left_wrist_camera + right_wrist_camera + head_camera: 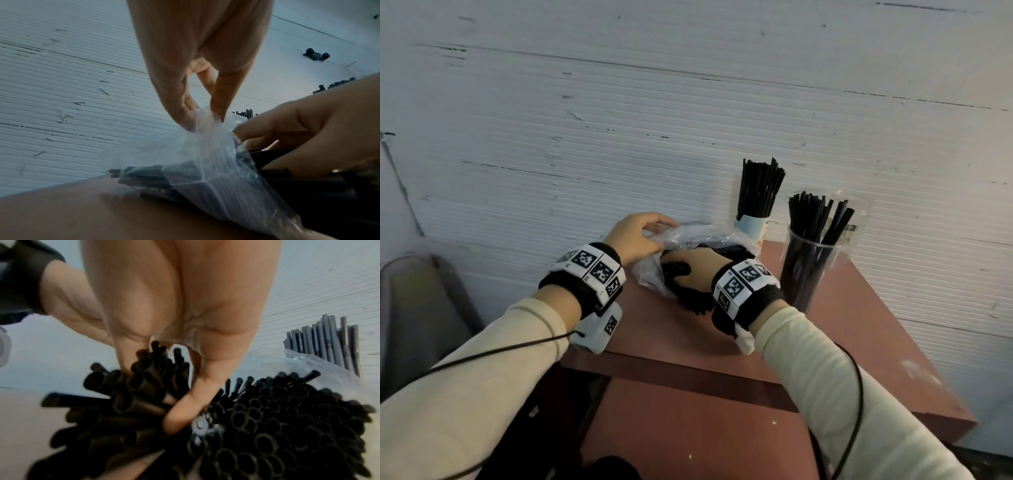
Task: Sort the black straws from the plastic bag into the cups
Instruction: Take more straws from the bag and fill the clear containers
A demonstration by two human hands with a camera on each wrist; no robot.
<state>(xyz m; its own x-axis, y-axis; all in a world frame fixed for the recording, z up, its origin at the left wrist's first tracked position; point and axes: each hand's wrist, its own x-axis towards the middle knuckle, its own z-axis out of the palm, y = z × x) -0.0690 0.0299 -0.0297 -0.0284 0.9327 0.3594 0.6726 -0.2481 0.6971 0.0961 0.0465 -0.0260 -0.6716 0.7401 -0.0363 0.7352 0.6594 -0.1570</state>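
A clear plastic bag [698, 236] full of black straws [277, 418] lies on the reddish table [859, 325] by the wall. My left hand [640, 236] pinches the bag's upper edge [205, 116] and lifts it. My right hand [695, 270] reaches into the bag's mouth, its thumb and fingers curled round a bunch of black straws [144, 386]. Two cups stand behind: a pale paper cup [753, 228] and a clear plastic cup [808, 267], both holding upright black straws [760, 186].
A white ribbed wall [619, 120] runs close behind the table. The table's front edge [688, 371] drops to a lower reddish surface. A grey bin or chair [417, 308] stands at the left. Cables hang from both wrists.
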